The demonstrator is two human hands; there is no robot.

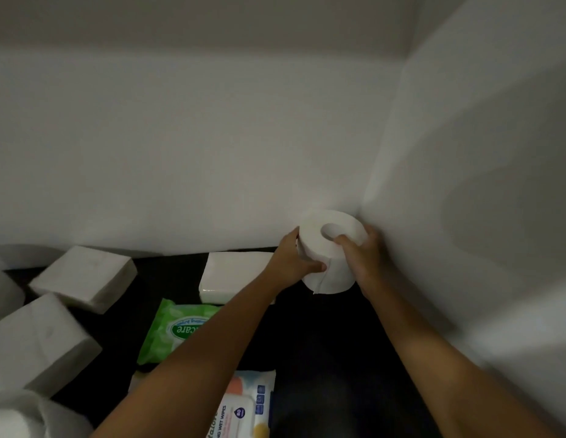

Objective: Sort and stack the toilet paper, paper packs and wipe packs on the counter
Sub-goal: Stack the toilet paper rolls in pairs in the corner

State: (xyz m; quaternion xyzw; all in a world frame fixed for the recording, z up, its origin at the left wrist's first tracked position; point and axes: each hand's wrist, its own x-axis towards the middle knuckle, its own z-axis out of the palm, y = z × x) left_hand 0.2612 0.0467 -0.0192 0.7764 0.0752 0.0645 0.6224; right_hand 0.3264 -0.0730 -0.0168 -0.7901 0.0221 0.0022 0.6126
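I have the toilet roll (330,251) at right of centre, tucked into the wall corner on the dark counter (322,327). My left hand (289,259) and right hand (359,256) both clasp its sides, 1 right finger hooked in the core. It looks light and squashy; I'd hold the sides gently.

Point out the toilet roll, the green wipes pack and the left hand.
toilet roll (334,267), head view, its side wall
green wipes pack (177,330), head view, its printed label
left hand (291,260), head view, back of hand
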